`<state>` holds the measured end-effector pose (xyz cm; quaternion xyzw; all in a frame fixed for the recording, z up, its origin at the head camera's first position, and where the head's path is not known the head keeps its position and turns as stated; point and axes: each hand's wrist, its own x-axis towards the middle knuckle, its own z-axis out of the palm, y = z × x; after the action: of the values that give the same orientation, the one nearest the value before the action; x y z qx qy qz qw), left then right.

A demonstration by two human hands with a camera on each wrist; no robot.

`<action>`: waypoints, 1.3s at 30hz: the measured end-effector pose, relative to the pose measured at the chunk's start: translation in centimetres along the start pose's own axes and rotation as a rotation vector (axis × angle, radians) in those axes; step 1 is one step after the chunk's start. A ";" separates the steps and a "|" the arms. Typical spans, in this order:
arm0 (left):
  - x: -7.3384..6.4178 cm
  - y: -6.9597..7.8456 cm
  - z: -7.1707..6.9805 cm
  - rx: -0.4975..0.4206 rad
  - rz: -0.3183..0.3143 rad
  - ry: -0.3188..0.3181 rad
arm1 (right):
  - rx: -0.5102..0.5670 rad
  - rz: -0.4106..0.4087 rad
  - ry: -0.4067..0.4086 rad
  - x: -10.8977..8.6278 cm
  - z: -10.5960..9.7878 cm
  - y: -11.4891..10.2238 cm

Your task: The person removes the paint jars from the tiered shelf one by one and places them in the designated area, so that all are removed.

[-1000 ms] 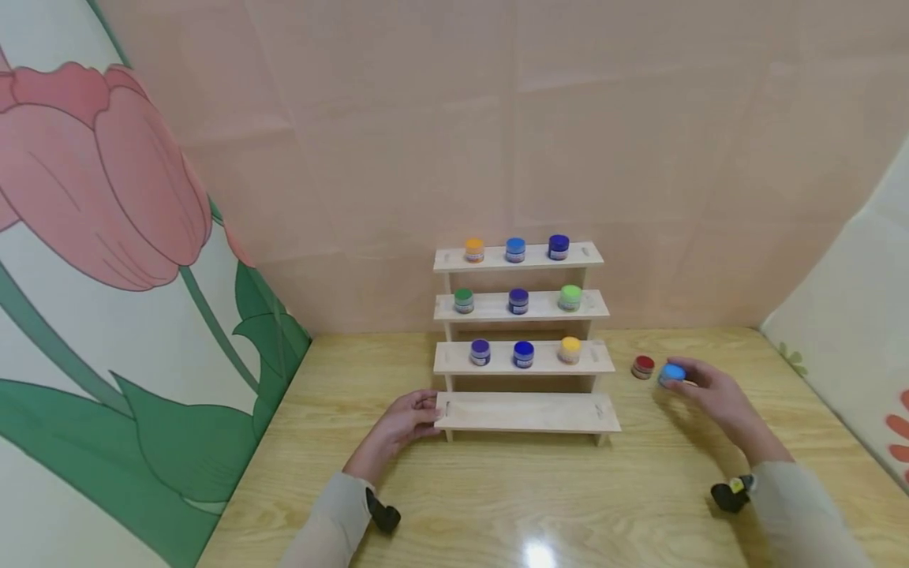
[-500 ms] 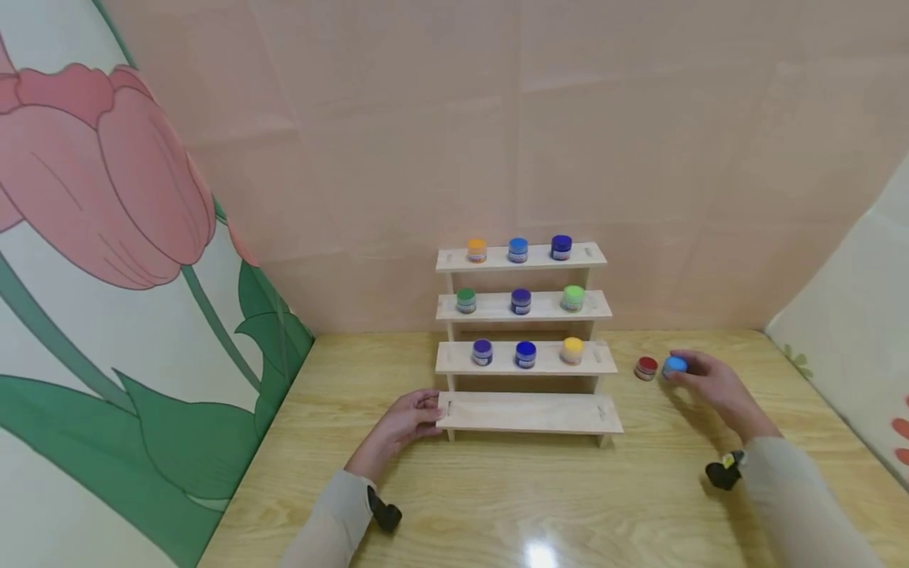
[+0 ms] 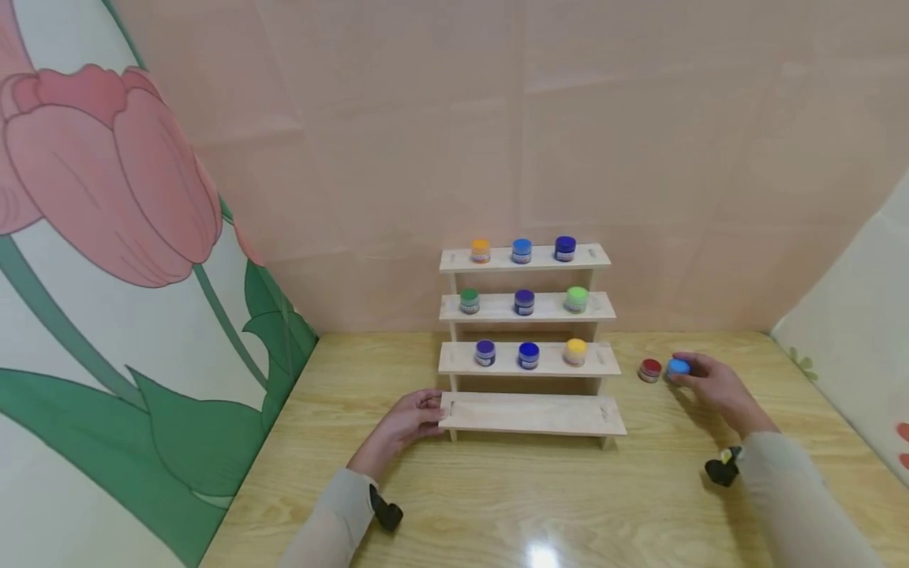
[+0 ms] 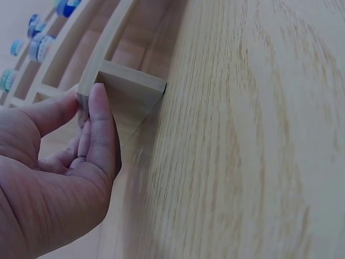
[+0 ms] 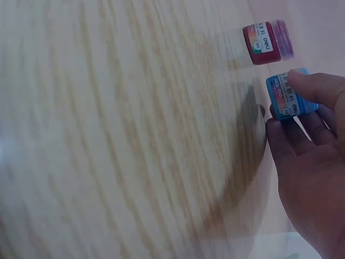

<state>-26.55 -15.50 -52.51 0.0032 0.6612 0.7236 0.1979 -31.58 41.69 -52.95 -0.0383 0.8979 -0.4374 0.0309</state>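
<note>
A stepped wooden stand (image 3: 533, 412) with several shelves stands in the middle of the table. My left hand (image 3: 399, 424) pinches the left end of its lowest shelf; the left wrist view shows the thumb above the board (image 4: 110, 51) and the fingers under it. To the right of the stand, my right hand (image 3: 720, 392) holds a small blue paint jar (image 5: 284, 97) between thumb and fingers. Whether the jar touches the table cannot be made out. Close beside it, apart, a dark red paint jar (image 5: 262, 44) stands on the table.
Three paint jars stand on each upper shelf, among them an orange one (image 3: 480, 251), a light green one (image 3: 577, 300) and a yellow one (image 3: 575, 352). The bottom shelf carries none. A plain backdrop (image 3: 383, 158) and a tulip-printed panel (image 3: 106, 181) border the table.
My right hand has moved slightly back with the blue paint jar, bringing it level with the red one. My left hand keeps its hold on the shelf end. The head view has shifted slightly.
</note>
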 end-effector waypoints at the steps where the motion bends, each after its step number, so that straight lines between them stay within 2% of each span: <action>1: 0.0 0.0 0.0 0.001 -0.001 0.001 | -0.005 -0.002 0.001 0.1 0.0 0.1; 6: -0.2 0.2 0.0 -0.002 -0.006 -0.001 | -0.033 -0.018 0.014 0.4 0.1 0.2; 14: -0.2 0.0 -0.1 -0.010 0.031 -0.035 | -0.059 -0.037 0.022 0.7 0.0 0.6; 20: 0.0 -0.1 -0.1 -0.018 -0.011 -0.003 | -0.067 -0.037 0.006 0.6 -0.3 0.5; 24: 0.1 0.0 -0.1 -0.015 -0.019 0.008 | -0.093 -0.081 0.071 0.5 -0.8 -0.1; 28: 0.2 0.0 -0.1 -0.017 -0.014 0.006 | -0.087 -0.093 0.157 0.1 -1.3 -1.3; 30: 0.2 0.0 0.0 -0.019 -0.009 0.004 | -0.082 -0.069 0.181 -0.1 -1.4 -2.1; 35: 0.0 0.1 0.1 -0.017 -0.004 0.006 | -0.048 -0.027 0.178 -1.1 -1.5 -4.6; 39: -0.1 0.0 0.0 -0.016 -0.003 0.007 | -0.003 -0.028 0.170 -2.1 -1.2 -6.6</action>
<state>-26.49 -15.51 -52.51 -0.0020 0.6560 0.7287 0.1965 -29.34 38.79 -46.92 -0.0135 0.8972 -0.4383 -0.0518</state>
